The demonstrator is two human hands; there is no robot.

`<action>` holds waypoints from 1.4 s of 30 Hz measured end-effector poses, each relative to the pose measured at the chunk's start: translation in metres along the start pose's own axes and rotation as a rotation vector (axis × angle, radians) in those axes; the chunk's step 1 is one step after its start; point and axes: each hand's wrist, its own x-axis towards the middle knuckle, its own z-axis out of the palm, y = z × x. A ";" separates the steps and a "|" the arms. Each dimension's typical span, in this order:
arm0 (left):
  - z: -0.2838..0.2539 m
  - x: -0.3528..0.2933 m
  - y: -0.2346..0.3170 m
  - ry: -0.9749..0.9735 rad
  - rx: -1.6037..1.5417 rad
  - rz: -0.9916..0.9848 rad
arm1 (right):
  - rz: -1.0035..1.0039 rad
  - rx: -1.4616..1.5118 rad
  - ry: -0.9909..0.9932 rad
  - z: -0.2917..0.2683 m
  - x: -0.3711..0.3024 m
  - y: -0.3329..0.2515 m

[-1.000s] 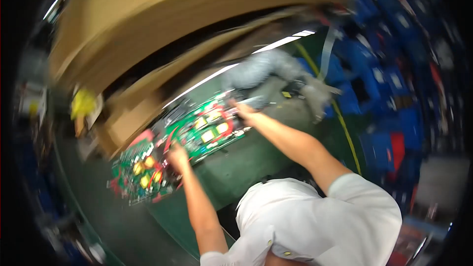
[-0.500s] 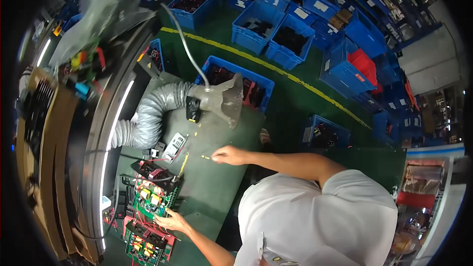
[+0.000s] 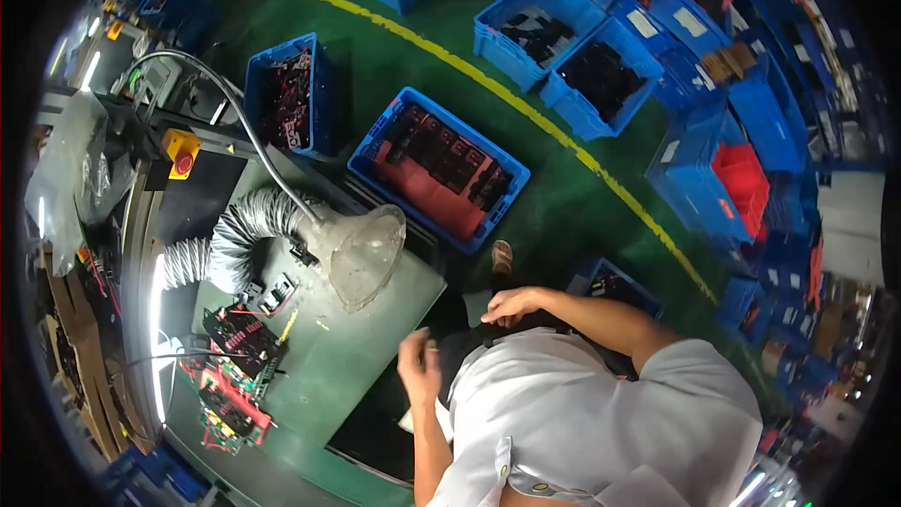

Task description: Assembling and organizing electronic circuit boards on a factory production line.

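Note:
My left hand (image 3: 419,363) is raised just off the table's near right edge, its fingers loosely bent and apart, with nothing visible in it. In front of my waist hovers my right hand (image 3: 513,305), its fingers curled closed; whatever they may hold is hidden. On the green-grey table (image 3: 328,366), away from both hands, lies a circuit board assembly (image 3: 242,343) with dark parts and red wires. Nearer to me sits a second circuit board assembly (image 3: 230,408) with a red frame. A small metal part (image 3: 277,293) rests beyond them.
A clear funnel hood (image 3: 361,258) on a silver flexible duct (image 3: 239,235) hangs over the table's far end. Past it, a blue crate (image 3: 432,99) of dark parts stands on the green floor. More blue bins (image 3: 601,75) line the far right. A lit tube (image 3: 158,347) edges the left.
My left hand has left the circuit board and drawn back off the table. My right hand has moved from above the table to my waist. The view has shifted, showing more floor and crates.

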 end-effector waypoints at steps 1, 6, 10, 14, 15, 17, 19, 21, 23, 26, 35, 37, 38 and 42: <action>0.018 0.007 0.015 -0.075 -0.037 -0.026 | -0.018 0.012 0.047 -0.013 -0.010 -0.005; 0.102 0.065 0.041 -0.256 -0.257 -0.136 | -0.338 -0.361 0.666 -0.115 -0.034 -0.013; 0.132 0.134 0.046 -0.273 -0.196 -0.057 | -0.518 -0.113 0.901 -0.172 -0.078 -0.058; 0.164 0.153 0.045 -0.145 -0.258 -0.234 | -0.409 -0.275 0.889 -0.221 -0.101 -0.086; 0.173 0.155 0.041 -0.124 -0.304 -0.250 | -0.404 -0.297 0.841 -0.234 -0.098 -0.094; 0.198 0.162 0.028 -0.069 -0.298 -0.371 | -0.369 -0.363 0.727 -0.269 -0.081 -0.110; 0.229 0.173 0.008 -0.007 -0.290 -0.521 | -0.315 -0.475 0.584 -0.308 -0.047 -0.130; 0.281 0.196 -0.028 0.158 -0.396 -0.658 | -0.308 -0.798 0.464 -0.361 0.007 -0.163; 0.346 0.216 -0.083 0.327 -0.539 -0.832 | -0.356 -1.092 0.399 -0.406 0.070 -0.205; 0.443 0.272 -0.152 0.623 -0.799 -1.181 | -0.461 -1.509 0.462 -0.467 0.199 -0.283; 0.555 0.374 -0.268 0.951 -1.232 -1.604 | -0.598 -1.800 0.393 -0.503 0.364 -0.316; 0.568 0.391 -0.273 0.940 -1.255 -1.647 | -0.762 -1.902 0.423 -0.513 0.365 -0.315; 0.576 0.393 -0.275 1.050 -1.310 -1.513 | -0.944 -1.971 0.452 -0.514 0.365 -0.315; 0.595 0.408 -0.274 1.242 -1.386 -1.242 | -1.191 -1.574 0.394 -0.531 0.361 -0.333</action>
